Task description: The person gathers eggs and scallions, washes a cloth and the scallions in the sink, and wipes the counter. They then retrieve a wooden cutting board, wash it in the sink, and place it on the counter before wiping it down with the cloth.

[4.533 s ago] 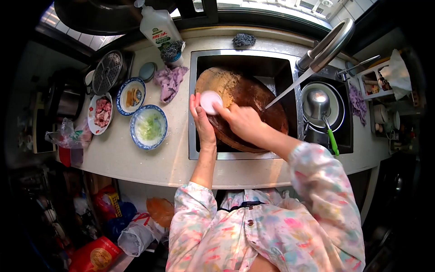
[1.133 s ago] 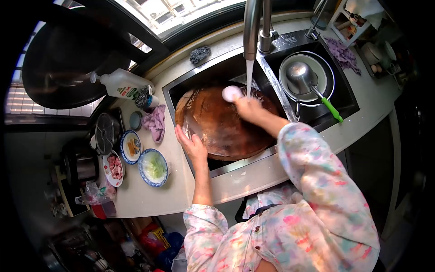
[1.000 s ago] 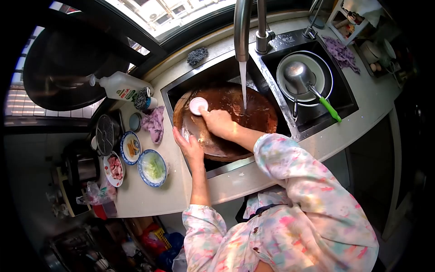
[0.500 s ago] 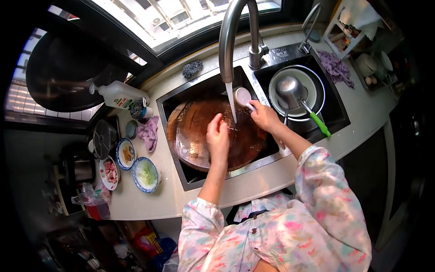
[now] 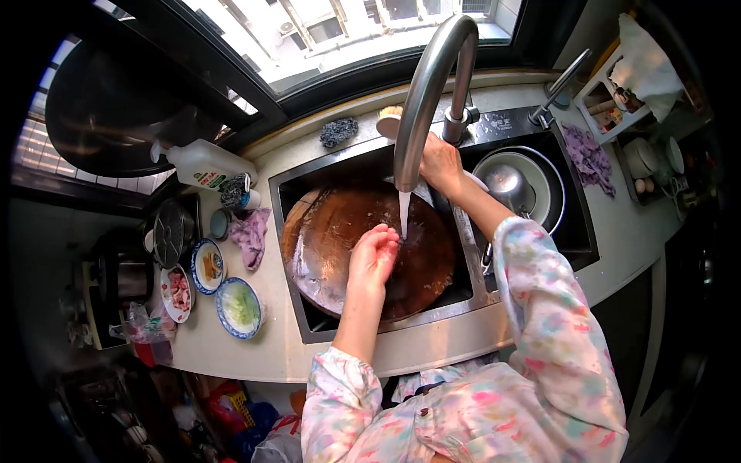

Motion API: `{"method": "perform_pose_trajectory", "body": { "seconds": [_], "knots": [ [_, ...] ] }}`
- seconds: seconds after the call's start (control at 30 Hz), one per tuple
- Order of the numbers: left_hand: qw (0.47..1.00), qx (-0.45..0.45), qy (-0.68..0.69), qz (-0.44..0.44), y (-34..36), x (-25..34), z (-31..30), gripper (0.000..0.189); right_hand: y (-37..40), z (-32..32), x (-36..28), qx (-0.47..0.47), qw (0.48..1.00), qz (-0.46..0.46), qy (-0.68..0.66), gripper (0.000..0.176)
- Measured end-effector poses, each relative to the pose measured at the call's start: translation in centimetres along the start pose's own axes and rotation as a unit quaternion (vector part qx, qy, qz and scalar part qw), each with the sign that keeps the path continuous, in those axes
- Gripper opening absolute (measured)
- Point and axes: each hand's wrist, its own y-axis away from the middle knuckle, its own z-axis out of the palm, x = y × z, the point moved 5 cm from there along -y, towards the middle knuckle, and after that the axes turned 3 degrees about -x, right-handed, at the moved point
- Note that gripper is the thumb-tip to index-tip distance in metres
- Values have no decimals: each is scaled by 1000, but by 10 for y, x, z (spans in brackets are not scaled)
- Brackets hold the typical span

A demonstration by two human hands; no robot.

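A round brown wooden board lies wet in the left sink basin, under water running from the tall metal faucet. Just left of the stream, my left hand is above the board, palm turned up, fingers loosely curled and holding nothing. Behind the faucet, my right hand is closed on a round scrub brush, whose pale bristles face up near the sink's back edge. The faucet partly hides the brush and its handle.
In the right basin sit nested bowls and a metal ladle. A black scrubber lies on the back ledge. On the left counter are a white bottle, a purple cloth, a bowl of greens and a plate of meat.
My right hand has moved the brush up and back from over the board to behind the faucet, turning its bristles up. My left hand has turned palm up. The camera view has shifted.
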Motion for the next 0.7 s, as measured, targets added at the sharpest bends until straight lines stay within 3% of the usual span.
{"method": "perform_pose_trajectory", "body": {
  "seconds": [0.13, 0.27, 0.33, 0.37, 0.43, 0.5, 0.6, 0.7],
  "knots": [
    [999, 39, -28, 1, 17, 11, -18, 20, 1, -2, -14, 30, 999, 19, -38, 34],
    [999, 20, -43, -22, 8, 3, -23, 20, 71, -21, -12, 42, 996, -33, -68, 33],
    [997, 15, -70, -38, 1, -5, -13, 20, 114, -53, 1, 49, 996, 10, -79, 39],
    [996, 0, -80, -44, -3, -9, -5, 20, 133, -69, 13, 41, 995, 74, -51, 43],
    [995, 6, -96, -40, 0, -14, 19, 21, 170, -95, 50, 143, 981, 131, 7, 43],
    [994, -7, -101, -50, -4, -20, 26, 17, 191, -114, 86, 136, 960, 232, 74, 44],
    [991, 5, -121, -62, -2, -30, 37, 13, 202, -133, 123, 175, 947, 230, 140, 43],
    [987, 29, -143, -71, 0, -37, 34, 10, 211, -130, 155, 128, 936, 291, 152, 42]
  ]
}}
